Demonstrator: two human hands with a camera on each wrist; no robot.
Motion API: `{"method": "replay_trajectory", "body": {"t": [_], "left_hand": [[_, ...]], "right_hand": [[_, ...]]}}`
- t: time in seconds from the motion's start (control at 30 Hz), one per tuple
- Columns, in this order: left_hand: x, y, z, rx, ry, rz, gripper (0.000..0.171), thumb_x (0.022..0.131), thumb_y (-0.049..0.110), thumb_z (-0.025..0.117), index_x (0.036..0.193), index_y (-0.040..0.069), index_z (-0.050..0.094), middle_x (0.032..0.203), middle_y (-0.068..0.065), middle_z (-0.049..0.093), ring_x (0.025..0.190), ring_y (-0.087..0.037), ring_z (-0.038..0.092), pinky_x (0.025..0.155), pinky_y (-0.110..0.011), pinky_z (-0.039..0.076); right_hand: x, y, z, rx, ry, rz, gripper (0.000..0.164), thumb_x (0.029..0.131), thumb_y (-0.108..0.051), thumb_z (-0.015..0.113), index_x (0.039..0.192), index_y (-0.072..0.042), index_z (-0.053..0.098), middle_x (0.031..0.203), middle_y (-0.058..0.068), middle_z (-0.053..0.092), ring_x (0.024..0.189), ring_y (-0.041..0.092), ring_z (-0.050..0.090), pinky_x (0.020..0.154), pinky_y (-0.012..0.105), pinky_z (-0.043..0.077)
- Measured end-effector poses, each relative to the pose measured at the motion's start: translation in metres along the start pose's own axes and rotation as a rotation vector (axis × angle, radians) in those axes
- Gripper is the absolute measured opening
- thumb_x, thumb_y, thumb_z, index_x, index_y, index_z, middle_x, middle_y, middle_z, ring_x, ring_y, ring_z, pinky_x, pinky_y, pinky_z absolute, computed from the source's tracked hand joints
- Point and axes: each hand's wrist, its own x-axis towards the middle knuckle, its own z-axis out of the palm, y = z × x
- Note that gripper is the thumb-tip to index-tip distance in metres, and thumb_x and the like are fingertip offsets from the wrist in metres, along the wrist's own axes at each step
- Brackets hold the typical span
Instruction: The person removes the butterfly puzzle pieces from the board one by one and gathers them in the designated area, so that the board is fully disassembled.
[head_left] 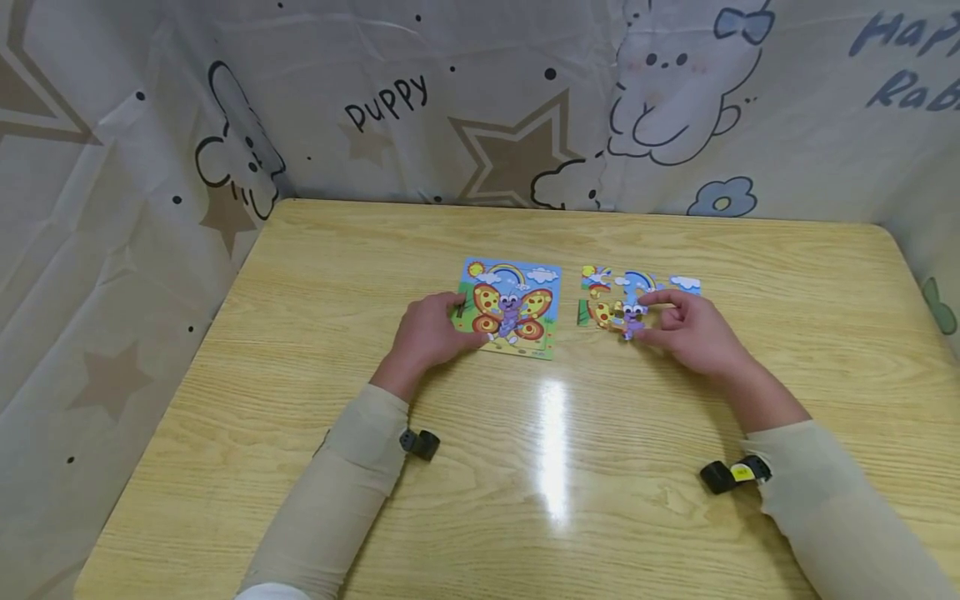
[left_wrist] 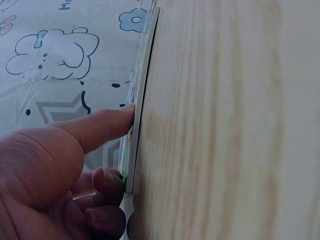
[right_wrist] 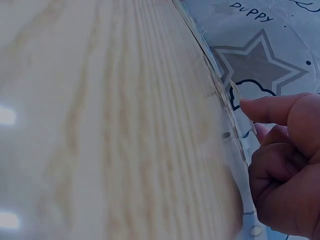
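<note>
A square butterfly puzzle board lies flat on the wooden table. My left hand holds its near left corner, the thumb on the near side and the fingers at the left edge. In the left wrist view the board shows edge-on, with the thumb of the left hand against it. To the right, my right hand pinches a puzzle piece with the butterfly's purple face between thumb and index finger. Around it lie loose puzzle pieces, partly hidden by the hand. The right wrist view shows the right hand with the piece nearly edge-on.
The light wooden table stretches around both hands, with a glare streak near its middle. Behind it hangs a cartoon-printed cloth. More pieces with a rainbow and a cloud lie beyond the right hand.
</note>
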Motion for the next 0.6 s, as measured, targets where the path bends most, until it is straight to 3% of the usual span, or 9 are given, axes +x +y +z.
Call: {"method": "replay_trajectory", "body": {"t": [0.6], "left_hand": [[0.0007, -0.0007, -0.0006, -0.004, -0.007, 0.004, 0.078, 0.078, 0.041, 0.086, 0.141, 0.005, 0.057, 0.139, -0.012, 0.057, 0.129, -0.033, 0.049, 0.104, -0.045, 0.039]], "right_hand": [[-0.0004, 0.0093, -0.0075, -0.032, -0.044, 0.004, 0.043, 0.091, -0.009, 0.075, 0.126, 0.006, 0.057, 0.064, -0.001, 0.032, 0.054, 0.013, 0.032, 0.056, 0.034, 0.031]]}}
